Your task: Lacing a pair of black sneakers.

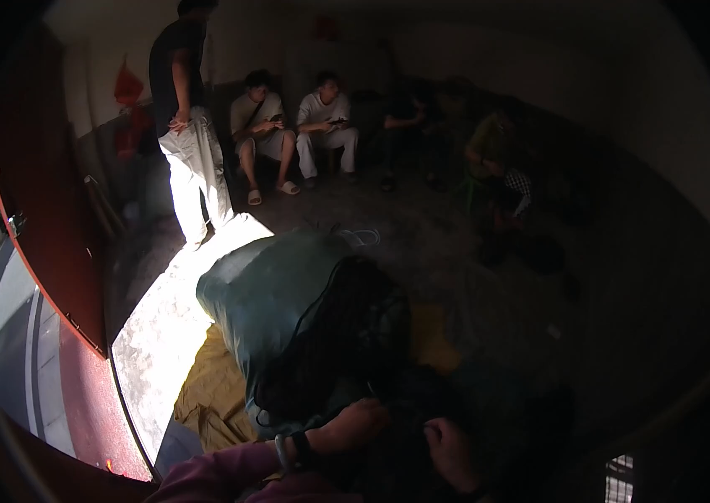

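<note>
My left hand (361,422), with a bracelet and a dark band at its wrist, reaches in over dark material. Its fingers are bent and closed, and what they hold is lost in the shadow. To its right, my right hand (451,451) is curled closed over the same dark area; anything inside it is hidden. In front of both hands lies a heap of black cloth or netting (346,310). It rests against a large grey-green fabric bundle (267,268). An ochre cloth (219,390) spreads beneath the bundle on the left.
A person (191,134) stands at the far left, near a sunlit floor strip (162,327). Several people sit along the back wall, one in a white top (324,113). A red-brown door (44,201) stands at the left, with paving outside. The right side is very dark.
</note>
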A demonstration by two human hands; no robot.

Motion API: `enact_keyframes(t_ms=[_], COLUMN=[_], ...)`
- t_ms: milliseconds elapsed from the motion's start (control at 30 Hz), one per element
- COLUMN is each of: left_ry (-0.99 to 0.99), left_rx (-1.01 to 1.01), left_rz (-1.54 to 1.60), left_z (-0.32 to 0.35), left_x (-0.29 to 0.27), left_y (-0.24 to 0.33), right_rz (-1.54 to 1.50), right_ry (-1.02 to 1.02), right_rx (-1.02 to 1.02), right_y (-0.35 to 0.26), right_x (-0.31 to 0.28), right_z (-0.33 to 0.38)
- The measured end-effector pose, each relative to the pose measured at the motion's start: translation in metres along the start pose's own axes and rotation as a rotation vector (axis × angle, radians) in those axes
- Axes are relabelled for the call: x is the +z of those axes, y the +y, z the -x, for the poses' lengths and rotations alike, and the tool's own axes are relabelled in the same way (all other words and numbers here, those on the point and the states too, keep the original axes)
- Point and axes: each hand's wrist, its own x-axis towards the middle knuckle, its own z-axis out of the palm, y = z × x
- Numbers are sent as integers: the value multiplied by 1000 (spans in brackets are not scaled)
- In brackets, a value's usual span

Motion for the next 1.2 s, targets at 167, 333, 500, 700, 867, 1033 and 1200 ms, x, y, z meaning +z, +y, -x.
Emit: enact_keyframes(t_ms=[167,333,500,700,867,1033,1200], left_ry=[-55,26,18,78,1,11,-76], left_rx=[-82,-63,-26,-65,-154,-162,-8], left_rz=[117,121,92,-6,48,44,-138], left_z=[-8,-10,-23,-31,-29,-29,-28], left_x=[-18,-2,12,29,34,29,19], left_y=[18,9,8,6,4,21,30], right_rz=[-72,-32,-52,18,-2,-55,-8], right_ry=[93,87,64,20,64,-19,-33], right_rx=[-105,-108,-56,29,-222,64,41], right_y=[12,17,29,33,10,30,38], right_x=[13,19,19,14,7,15,17], right_z=[7,4,-1,-5,0,5,11])
